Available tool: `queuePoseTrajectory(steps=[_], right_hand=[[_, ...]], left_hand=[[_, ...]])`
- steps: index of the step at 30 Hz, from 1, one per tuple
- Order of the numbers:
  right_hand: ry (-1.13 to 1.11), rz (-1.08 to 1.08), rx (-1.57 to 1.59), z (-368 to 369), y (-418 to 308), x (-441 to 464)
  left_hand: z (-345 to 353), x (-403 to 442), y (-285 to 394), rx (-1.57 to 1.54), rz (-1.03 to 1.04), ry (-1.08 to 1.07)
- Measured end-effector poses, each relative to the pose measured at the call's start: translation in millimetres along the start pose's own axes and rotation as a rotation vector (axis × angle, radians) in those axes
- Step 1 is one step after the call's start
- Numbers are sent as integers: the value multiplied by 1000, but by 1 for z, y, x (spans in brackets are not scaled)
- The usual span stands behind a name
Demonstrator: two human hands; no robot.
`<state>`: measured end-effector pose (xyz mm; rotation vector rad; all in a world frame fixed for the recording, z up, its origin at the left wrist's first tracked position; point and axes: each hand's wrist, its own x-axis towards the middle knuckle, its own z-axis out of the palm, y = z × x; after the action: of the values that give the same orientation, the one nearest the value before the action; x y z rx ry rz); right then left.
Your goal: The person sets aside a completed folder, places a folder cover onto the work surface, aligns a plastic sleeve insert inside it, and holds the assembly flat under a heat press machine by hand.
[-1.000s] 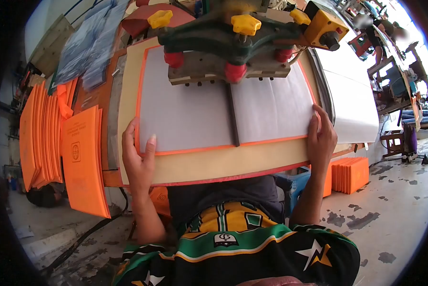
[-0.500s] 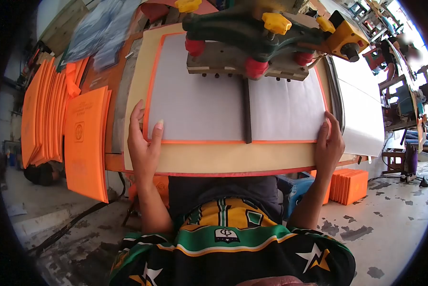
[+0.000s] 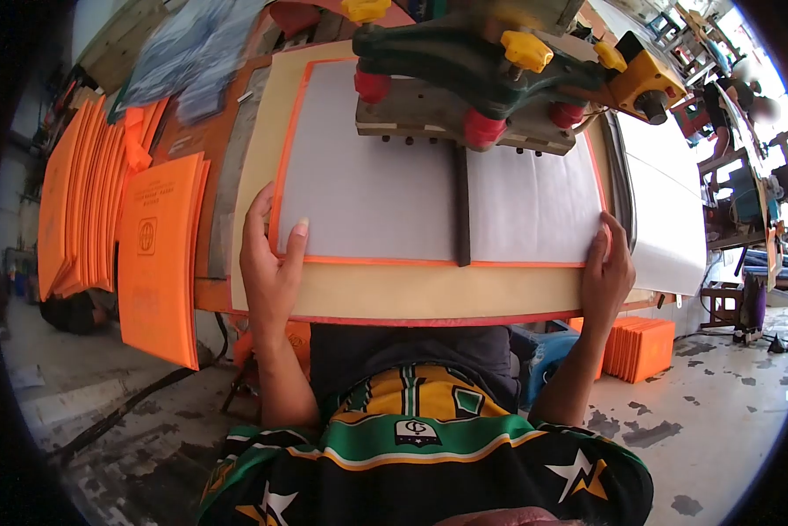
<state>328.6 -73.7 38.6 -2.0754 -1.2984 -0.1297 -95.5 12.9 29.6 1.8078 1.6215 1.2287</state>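
An orange folder cover (image 3: 367,261) lies spread flat on a cream board, its inner side showing grey-white panels (image 3: 367,197) split by a dark spine strip (image 3: 463,210). At the cover's lower left corner, my left hand (image 3: 274,263) grips the edge, thumb on top and fingers along the outer side. My right hand (image 3: 610,263) holds the right edge near the lower corner, with its fingers bent around it. Above the far part of the cover is a press head (image 3: 464,123) with red and yellow knobs, hiding the top edge.
The cream board (image 3: 429,289) lies beneath the cover. Orange folders (image 3: 161,263) stand at the left, near clear plastic sheets (image 3: 192,57). A white surface (image 3: 666,193) is on the right, with more orange folders (image 3: 639,349) below. Another person (image 3: 718,118) is at the far right.
Both hands keep their hold on the cover's edges. The view has shifted slightly, so the press head appears a little farther right and lower.
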Motion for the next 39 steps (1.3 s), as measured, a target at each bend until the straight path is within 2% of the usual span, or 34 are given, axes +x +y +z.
queuePoseTrajectory(steps=[11,17,20,22,39], right_hand=[[-22,33,-4,-1,0,-1],[4,-18,7,-2,0,-1],[-46,58,12,-3,-1,-1],[-5,-4,3,0,2,-1],[20,-29,19,1,2,-1]], left_hand=[[0,-1,-1,35,11,-10],[1,-1,0,46,16,-13],[1,-1,1,62,3,-12],[1,0,0,50,11,-17],[0,-1,4,45,9,-22]])
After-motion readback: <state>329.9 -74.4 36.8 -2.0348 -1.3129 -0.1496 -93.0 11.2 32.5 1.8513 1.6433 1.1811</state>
